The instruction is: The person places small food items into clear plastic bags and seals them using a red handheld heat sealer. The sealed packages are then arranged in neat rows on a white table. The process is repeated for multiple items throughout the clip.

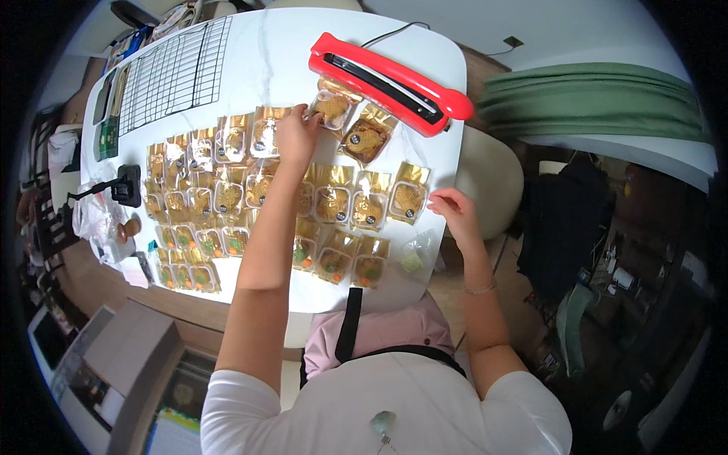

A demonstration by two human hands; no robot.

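Note:
My left hand (298, 133) reaches across the table, its thumb and fingertips at the left edge of a gold-backed clear bag with a golden-brown pastry (333, 108) in it. Whether the fingers grip the bag is not clear. My right hand (458, 213) hovers past the table's right edge, fingers slightly bent and apart, beside another bagged pastry (408, 196) with a round dark sticker. Below the red impulse sealer (387, 79) lies a bagged pastry in a brown tray (365, 139). Rows of similar bags (230, 196) cover the table's middle, partly hidden by my left forearm.
A black wire cooling rack (176, 74) lies at the far left of the white table (273, 57). Near the left edge are a black stand (128, 186), a plastic bag (98, 213) and a wooden-handled stamp (128, 230). A crumpled clear bag (418, 253) lies at right. A chair (489, 182) stands alongside.

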